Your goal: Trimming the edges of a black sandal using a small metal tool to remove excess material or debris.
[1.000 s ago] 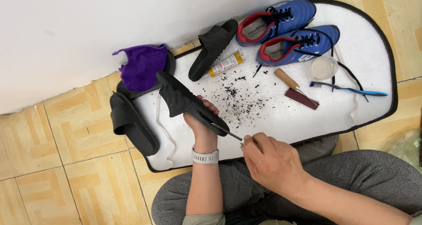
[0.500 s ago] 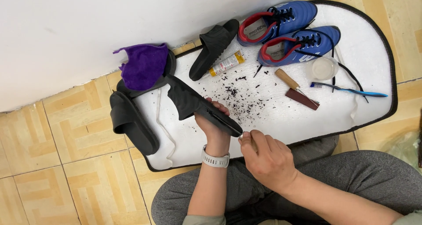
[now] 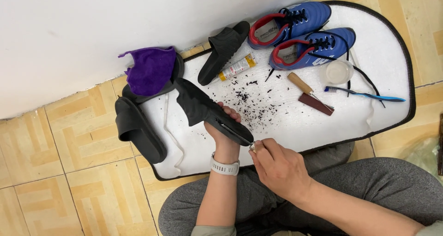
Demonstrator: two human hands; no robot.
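My left hand grips a black slide sandal from below and holds it tilted over the white mat. My right hand pinches a small tool whose tip touches the sandal's near end. A white watch sits on my left wrist. Dark crumbs lie scattered on the mat just beyond the sandal.
Other black sandals lie at the left and at the back. A purple cloth, a glue tube, two blue shoes, a wooden-handled tool, a brown block, a clear cup and a toothbrush lie around.
My left hand has turned the sandal slightly, bringing its near end toward me. My right hand has shifted along that end with the tool.
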